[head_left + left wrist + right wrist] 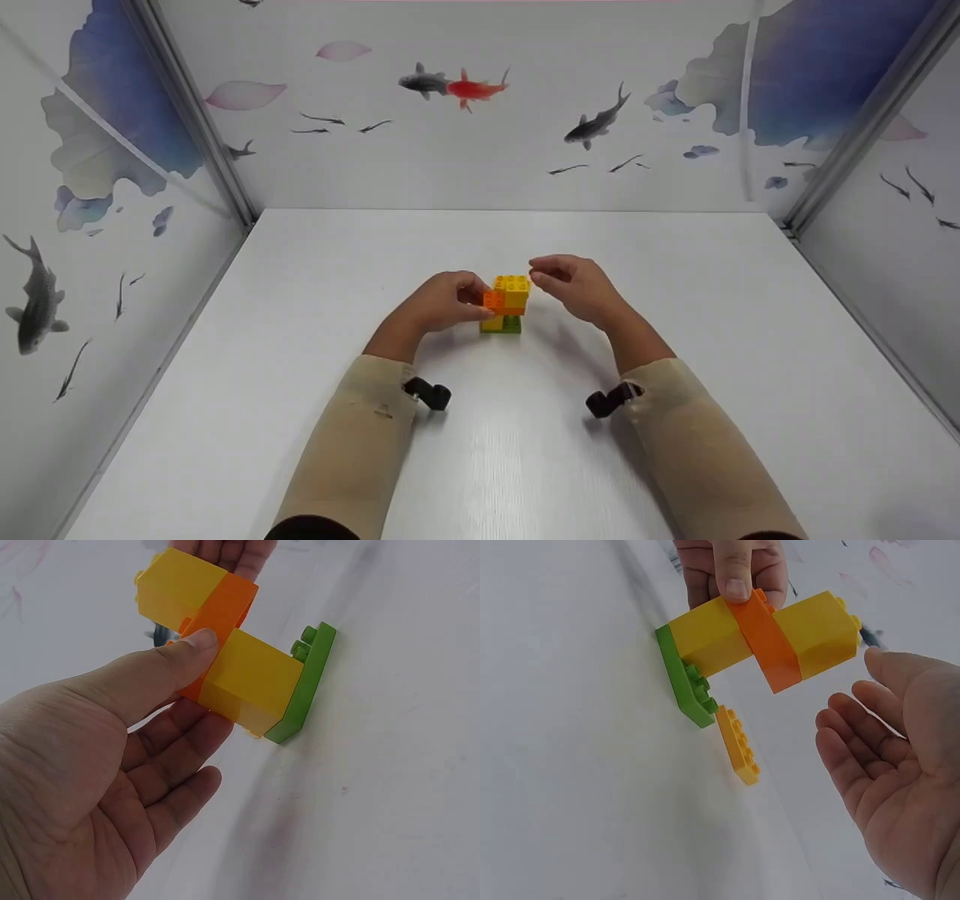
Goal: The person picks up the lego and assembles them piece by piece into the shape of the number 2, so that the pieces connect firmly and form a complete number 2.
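Note:
A stack of toy bricks stands on the table: a green plate (304, 686) at the bottom, a yellow brick (253, 673), an orange plate (767, 649) jutting to both sides, and a second yellow brick (513, 289) on top. My left hand (448, 301) pinches the stack at the orange plate, its thumb on the near face and fingers mostly hidden behind. Just right of the top brick, my right hand (574, 285) is apart from it, its fingers loosely bent and holding nothing. A flat yellow-orange brick (737, 746) shows past the green plate in the right wrist view; whether they touch I cannot tell.
The white tabletop (480, 450) spreads around the stack. Walls with painted fish (592, 124) close off the back and both sides, joined by grey metal posts (196, 105). A small black camera (427, 393) is worn at each wrist.

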A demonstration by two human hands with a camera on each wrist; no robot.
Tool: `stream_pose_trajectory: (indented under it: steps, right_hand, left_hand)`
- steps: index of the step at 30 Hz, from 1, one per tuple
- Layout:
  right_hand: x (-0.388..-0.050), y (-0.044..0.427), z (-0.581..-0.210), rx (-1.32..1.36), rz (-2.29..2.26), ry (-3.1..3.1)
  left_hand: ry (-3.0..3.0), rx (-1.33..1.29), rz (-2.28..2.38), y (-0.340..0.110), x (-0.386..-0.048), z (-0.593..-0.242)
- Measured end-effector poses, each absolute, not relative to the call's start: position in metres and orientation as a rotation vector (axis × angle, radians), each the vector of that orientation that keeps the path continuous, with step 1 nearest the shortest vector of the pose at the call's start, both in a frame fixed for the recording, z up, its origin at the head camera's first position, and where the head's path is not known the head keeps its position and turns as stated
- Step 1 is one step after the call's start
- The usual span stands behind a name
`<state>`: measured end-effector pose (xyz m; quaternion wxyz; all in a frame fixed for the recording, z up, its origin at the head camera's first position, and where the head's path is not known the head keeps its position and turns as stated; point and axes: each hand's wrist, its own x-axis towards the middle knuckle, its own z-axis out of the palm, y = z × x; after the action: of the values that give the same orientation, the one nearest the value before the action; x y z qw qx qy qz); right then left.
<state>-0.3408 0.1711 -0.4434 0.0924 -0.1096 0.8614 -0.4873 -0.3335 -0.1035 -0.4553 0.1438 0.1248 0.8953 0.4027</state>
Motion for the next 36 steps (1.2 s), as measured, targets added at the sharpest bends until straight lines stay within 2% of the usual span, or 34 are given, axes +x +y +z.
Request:
stream_pose_trajectory:
  steps: [16, 36]
  right_hand:
    - [-0.378, 0.155, -0.46, -0.055, -1.186, 2.596]
    - [-0.383, 0.146, -0.472, -0.045, -1.132, 2.621]
  left_hand:
    - [2.563, 0.356, 1.182, -0.103, -0.332, -0.454]
    - [2.564, 0.371, 1.181, -0.105, -0.334, -0.457]
